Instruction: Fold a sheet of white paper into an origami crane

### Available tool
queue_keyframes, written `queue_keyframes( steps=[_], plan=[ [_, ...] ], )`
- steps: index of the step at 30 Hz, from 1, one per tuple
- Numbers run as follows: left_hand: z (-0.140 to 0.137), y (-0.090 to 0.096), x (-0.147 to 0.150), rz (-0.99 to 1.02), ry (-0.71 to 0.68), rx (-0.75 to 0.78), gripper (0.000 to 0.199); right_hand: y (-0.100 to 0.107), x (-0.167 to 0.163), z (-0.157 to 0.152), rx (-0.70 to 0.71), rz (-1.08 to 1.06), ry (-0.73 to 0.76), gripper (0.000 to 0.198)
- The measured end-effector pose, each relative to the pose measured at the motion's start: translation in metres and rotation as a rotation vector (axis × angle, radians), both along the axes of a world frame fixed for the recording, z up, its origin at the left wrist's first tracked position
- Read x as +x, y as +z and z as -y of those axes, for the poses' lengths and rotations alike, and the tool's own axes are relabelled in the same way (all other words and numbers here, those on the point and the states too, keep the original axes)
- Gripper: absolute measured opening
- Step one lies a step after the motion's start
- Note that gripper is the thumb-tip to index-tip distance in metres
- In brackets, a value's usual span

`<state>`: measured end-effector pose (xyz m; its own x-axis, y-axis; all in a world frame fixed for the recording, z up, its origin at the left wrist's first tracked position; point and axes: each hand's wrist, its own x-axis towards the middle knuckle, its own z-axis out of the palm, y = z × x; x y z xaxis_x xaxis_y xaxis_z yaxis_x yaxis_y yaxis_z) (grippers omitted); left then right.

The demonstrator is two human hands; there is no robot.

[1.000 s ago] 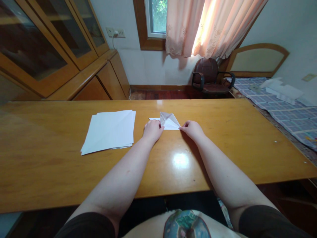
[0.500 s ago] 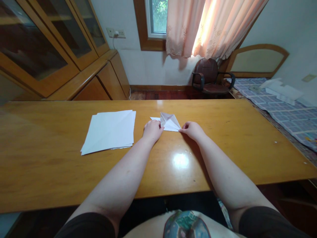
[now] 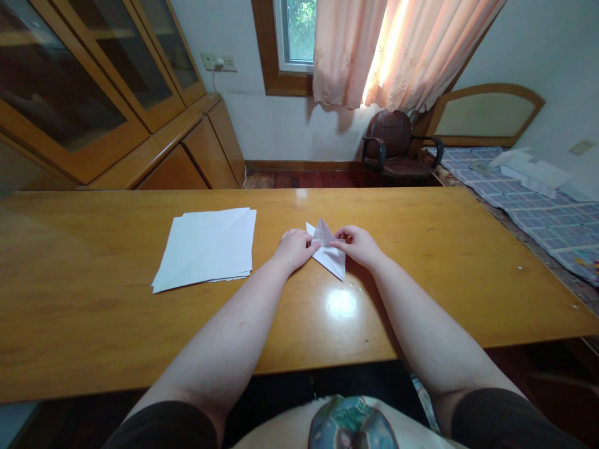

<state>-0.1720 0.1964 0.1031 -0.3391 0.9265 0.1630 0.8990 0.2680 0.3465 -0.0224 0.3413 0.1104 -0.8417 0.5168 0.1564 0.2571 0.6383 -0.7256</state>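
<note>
A folded sheet of white paper (image 3: pixel 333 261) lies on the wooden table (image 3: pixel 299 330), with one pointed flap standing up between my hands. My left hand (image 3: pixel 296 248) grips its left side, thumb on top and fingers curled. On the right, my right hand (image 3: pixel 358 244) pinches the flap's edge between thumb and fingers. One corner of the paper points toward me, another away to the left. My fingers hide parts of both sides.
To the left lies a stack of white paper sheets (image 3: pixel 208 249). Beyond the table stand a brown armchair (image 3: pixel 395 146), a bed (image 3: pixel 519 181) with white things on it, and a glass-fronted wooden cabinet (image 3: pixel 135 143).
The folded paper has turned so a corner now points toward me. Its flap now stands more upright and narrower. My right hand moved from the lower right corner to the flap.
</note>
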Motion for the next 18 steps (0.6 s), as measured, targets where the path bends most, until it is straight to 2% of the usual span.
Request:
queue_keyframes(
  steps=[2, 6, 14, 18],
  plan=[
    [0.000, 0.000, 0.000, 0.019, 0.002, 0.007, 0.036, -0.005, -0.003, 0.003, -0.039, 0.014, 0.037, 0.027],
    [-0.001, 0.001, 0.001, 0.066, -0.041, 0.021, 0.041, -0.008, -0.006, 0.007, -0.071, -0.031, 0.000, 0.036],
    [0.001, 0.005, 0.006, 0.033, -0.040, -0.010, 0.031, -0.001, -0.003, 0.003, -0.039, 0.149, -0.073, 0.019],
    [0.000, 0.007, 0.013, -0.006, 0.036, -0.045, 0.031, 0.000, -0.005, 0.008, 0.025, 0.214, -0.066, 0.012]
  ],
)
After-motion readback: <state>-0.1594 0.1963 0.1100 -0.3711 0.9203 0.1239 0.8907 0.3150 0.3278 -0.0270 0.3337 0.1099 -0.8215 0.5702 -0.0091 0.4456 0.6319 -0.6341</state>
